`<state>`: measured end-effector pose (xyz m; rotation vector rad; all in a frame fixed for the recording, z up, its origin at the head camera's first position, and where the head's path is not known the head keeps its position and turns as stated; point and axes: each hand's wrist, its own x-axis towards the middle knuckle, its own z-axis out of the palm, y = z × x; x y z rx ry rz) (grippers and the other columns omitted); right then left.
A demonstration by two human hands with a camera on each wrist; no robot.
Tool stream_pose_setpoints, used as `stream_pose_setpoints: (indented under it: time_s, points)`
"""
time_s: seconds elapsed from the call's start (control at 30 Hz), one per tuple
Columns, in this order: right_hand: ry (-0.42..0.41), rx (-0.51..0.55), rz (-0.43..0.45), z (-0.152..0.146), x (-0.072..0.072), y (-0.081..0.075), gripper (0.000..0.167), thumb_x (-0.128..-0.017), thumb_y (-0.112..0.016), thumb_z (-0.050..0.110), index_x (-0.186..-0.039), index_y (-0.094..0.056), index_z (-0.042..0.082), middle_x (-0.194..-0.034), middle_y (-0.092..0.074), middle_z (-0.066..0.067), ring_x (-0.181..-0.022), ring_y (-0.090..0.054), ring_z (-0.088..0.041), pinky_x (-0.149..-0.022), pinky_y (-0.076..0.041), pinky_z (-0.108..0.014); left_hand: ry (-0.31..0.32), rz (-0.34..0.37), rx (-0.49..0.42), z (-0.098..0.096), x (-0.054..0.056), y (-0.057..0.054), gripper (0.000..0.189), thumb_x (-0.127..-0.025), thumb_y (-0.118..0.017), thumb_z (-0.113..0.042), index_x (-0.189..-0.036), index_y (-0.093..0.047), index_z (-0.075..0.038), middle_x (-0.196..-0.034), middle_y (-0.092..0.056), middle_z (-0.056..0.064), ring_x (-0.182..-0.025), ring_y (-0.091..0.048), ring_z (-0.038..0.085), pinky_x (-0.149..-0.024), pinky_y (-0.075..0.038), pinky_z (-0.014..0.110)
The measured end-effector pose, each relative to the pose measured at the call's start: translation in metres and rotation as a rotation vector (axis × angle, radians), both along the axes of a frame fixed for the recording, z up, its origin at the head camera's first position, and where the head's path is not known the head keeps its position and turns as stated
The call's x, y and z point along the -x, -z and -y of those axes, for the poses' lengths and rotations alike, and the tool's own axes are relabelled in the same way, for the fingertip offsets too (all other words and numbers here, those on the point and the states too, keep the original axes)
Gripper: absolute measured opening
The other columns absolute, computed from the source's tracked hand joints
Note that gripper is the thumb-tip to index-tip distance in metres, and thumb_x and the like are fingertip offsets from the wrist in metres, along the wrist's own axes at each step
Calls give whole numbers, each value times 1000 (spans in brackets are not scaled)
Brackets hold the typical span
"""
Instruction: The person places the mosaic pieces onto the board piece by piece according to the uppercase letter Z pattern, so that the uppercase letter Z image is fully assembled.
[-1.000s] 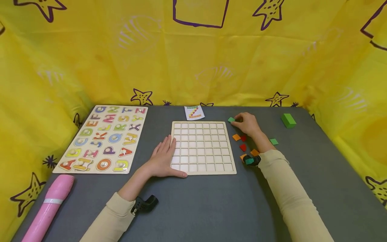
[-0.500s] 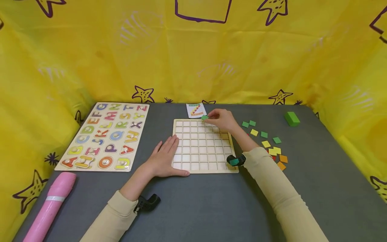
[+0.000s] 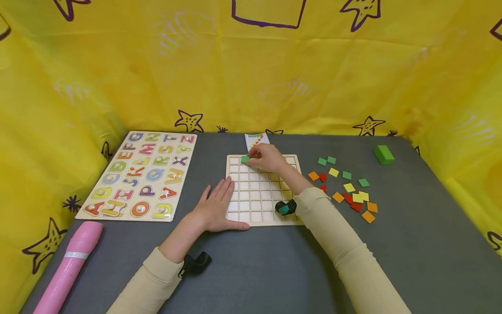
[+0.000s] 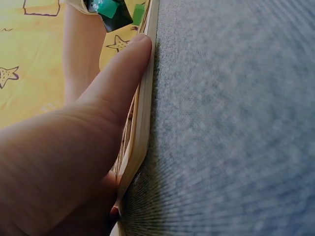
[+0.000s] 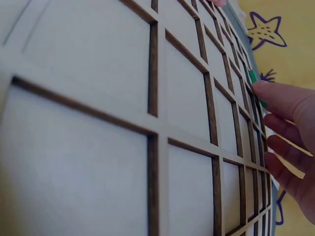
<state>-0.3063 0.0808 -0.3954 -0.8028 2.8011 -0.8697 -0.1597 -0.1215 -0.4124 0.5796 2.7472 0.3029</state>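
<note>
A wooden grid board of square cells lies on the table. My right hand pinches a green square tile over the back row, near the second cell from the left. In the right wrist view, thumb and fingers hold the green tile at the board's far edge; whether it sits inside a cell is unclear. My left hand rests with straight fingers on the board's left edge, thumb along the front edge. The left wrist view shows that thumb against the board's wooden side.
Right of the board lie several loose tiles: green, yellow, orange and red. A green block stands farther right. Behind the board is a pattern card. An alphabet puzzle and pink tube lie left.
My right hand has carried the green tile leftward from beside the board's back right corner to the back row's left part. The left hand has stayed on the board's edge.
</note>
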Motion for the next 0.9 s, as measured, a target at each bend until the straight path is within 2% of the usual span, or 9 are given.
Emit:
stream_pose_setpoints:
  time_s: [0.27, 0.43, 0.53, 0.7, 0.77, 0.9]
  points:
    - [0, 35, -24, 2, -2, 4, 28, -89, -74, 22, -112, -72, 6, -106, -69, -7, -99, -61, -22, -91, -45, -36, -14, 10, 11, -1, -2, -5, 131, -69, -54, -87, -156, -1, -5, -163, 5, 11, -149, 0, 27, -115, -3, 55]
    - [47, 89, -23, 1, -6, 4, 21, -89, -73, 20, -105, -74, 6, -101, -69, -7, -96, -61, -22, -88, -47, -34, -3, 20, 1, 0, -3, -11, 129, -71, -59, -82, -156, -3, -2, -163, 4, 14, -149, -1, 30, -115, -5, 55]
    - [42, 97, -36, -1, -7, 4, 18, -90, -72, 18, -103, -75, 5, -101, -69, -8, -96, -62, -22, -87, -48, -33, 8, 21, -19, 0, -4, -13, 128, -72, -60, -80, -155, -4, 0, -162, 3, 16, -148, -1, 31, -115, -5, 55]
    - [0, 110, -40, -6, -11, 6, 20, -94, -65, 13, -109, -75, 4, -112, -67, -11, -101, -62, -24, -88, -49, -35, 22, 12, -46, 2, 0, -4, 129, -72, -56, -84, -155, -2, -1, -162, 4, 15, -148, 0, 31, -116, -5, 52]
    - [-27, 106, -16, -9, -13, 5, 23, -96, -61, 11, -115, -73, 4, -119, -64, -14, -103, -61, -26, -88, -49, -36, 26, 7, -63, 3, 2, 0, 130, -71, -55, -85, -156, -1, -2, -163, 4, 15, -149, 0, 30, -117, -5, 50]
    - [-64, 107, 44, -19, -14, 0, 31, -100, -53, 9, -128, -64, 3, -130, -57, -16, -110, -58, -29, -91, -46, -40, 26, -38, -160, 4, 5, 6, 132, -69, -59, -84, -155, -6, 1, -161, -5, 19, -148, -6, 32, -117, -7, 50]
